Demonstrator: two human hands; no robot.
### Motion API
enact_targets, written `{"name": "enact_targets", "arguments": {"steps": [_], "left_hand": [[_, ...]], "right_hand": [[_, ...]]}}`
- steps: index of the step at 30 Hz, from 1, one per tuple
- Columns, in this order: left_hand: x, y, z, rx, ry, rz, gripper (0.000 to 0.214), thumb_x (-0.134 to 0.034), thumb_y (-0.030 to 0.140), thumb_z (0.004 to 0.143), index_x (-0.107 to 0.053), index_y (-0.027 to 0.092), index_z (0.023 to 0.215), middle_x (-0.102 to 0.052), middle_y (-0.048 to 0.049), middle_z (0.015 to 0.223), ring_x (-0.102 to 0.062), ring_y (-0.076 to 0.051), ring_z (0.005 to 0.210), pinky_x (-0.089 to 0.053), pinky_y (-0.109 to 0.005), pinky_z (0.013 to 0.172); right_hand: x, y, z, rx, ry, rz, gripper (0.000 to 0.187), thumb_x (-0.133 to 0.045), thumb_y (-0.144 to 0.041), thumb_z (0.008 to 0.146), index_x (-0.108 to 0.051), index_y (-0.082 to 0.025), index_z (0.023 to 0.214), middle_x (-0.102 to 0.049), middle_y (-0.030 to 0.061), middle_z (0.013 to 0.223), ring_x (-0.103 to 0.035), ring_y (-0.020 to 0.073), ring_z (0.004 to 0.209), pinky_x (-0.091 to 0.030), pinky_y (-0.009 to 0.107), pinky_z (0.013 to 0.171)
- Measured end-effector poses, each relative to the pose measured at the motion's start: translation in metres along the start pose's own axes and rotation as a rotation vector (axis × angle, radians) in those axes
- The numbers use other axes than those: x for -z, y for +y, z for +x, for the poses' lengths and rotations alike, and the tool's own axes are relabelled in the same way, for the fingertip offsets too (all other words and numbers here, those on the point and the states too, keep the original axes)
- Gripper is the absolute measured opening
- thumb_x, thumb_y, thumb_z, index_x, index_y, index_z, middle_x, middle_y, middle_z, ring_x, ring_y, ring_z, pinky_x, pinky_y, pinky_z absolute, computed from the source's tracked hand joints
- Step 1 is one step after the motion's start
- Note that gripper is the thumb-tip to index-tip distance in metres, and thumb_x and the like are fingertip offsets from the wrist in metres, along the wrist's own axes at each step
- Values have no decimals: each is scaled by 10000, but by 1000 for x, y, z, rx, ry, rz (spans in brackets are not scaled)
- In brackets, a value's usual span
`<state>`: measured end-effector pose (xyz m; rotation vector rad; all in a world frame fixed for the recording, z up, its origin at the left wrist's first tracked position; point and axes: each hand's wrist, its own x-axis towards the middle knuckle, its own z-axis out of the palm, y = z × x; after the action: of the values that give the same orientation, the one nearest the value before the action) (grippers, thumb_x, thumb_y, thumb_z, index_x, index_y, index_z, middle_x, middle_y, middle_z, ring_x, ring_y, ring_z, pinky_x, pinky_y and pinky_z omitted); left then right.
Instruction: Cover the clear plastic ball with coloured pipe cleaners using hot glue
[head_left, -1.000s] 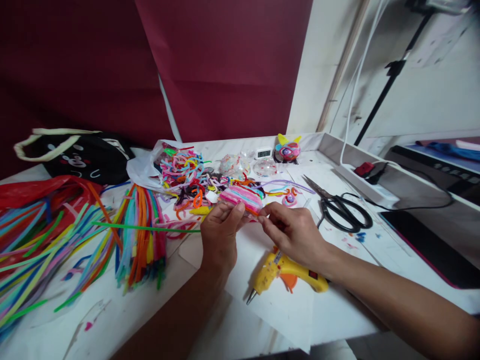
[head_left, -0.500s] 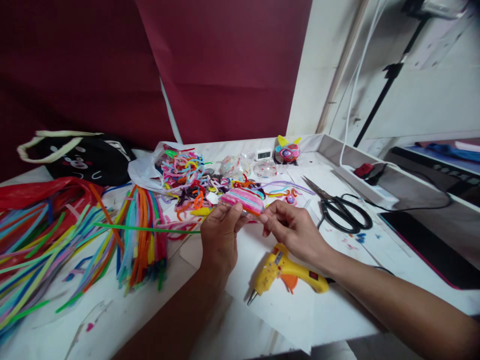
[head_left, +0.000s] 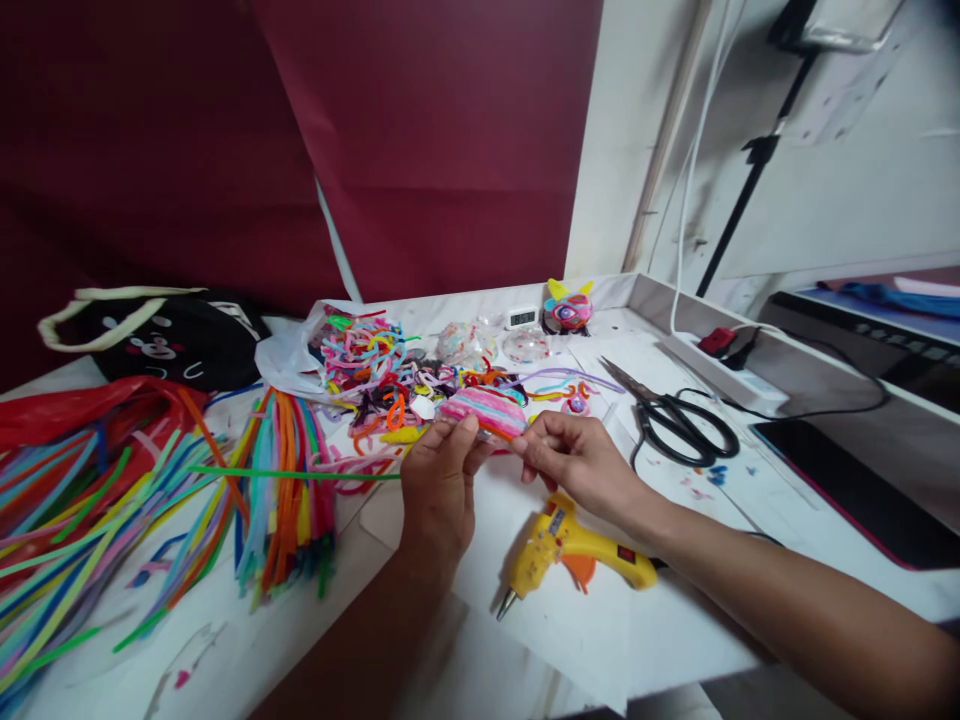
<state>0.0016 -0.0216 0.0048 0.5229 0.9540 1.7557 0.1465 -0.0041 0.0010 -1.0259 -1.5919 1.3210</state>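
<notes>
Between my two hands is a dome-shaped piece covered in pink, blue and red pipe cleaner strips (head_left: 486, 408). My left hand (head_left: 441, 478) grips its near left edge, thumb on top. At the right end, my right hand (head_left: 574, 455) pinches the rim by an orange-red strip. What lies under the piece is mostly hidden by my fingers. Just below my hands a yellow hot glue gun (head_left: 559, 548) lies on white paper, nozzle toward the lower left. A green pipe cleaner (head_left: 300, 474) reaches from the left to beside my left hand.
Bundles of pipe cleaners (head_left: 281, 500) lie on the left, with a black bag (head_left: 176, 340) behind. Scraps (head_left: 367, 350) heap up at the back. Black-handled scissors (head_left: 679, 420), a phone (head_left: 855, 490) and a power strip (head_left: 731, 375) are on the right. A decorated ball (head_left: 570, 312) stands at the back.
The view has shifted slightly, so the background sits a little lower and further left. The striped piece has tilted a little in my hands; both keep their hold.
</notes>
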Motion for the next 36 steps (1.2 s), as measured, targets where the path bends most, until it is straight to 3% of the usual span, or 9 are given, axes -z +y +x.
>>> {"name": "enact_targets", "arguments": {"steps": [19, 27, 36], "left_hand": [[2, 2, 2, -48, -6, -53, 162, -775, 125, 656, -614, 141, 665, -610, 27, 630, -606, -78, 588, -559, -176, 617], [5, 2, 6, -12, 19, -10, 120, -690, 88, 739, -608, 154, 681, -616, 25, 638, -618, -73, 584, -541, -152, 603], [3, 11, 9, -30, 48, 16, 143, -649, 78, 783, -594, 176, 693, -627, 37, 670, -632, -64, 602, -527, -142, 643]], "right_hand": [[-5, -11, 1, -74, 106, 43, 307, -783, -377, 656, -550, -180, 620, -613, -31, 491, -427, 57, 366, -333, 184, 372], [-5, -4, 10, -51, 108, 69, 375, -828, -420, 593, -545, -174, 594, -598, -28, 475, -423, 55, 365, -302, 190, 369], [-2, -6, 24, 10, 211, -12, 441, -871, -370, 499, -570, -191, 767, -567, -57, 630, -486, 94, 515, -372, 223, 480]]}}
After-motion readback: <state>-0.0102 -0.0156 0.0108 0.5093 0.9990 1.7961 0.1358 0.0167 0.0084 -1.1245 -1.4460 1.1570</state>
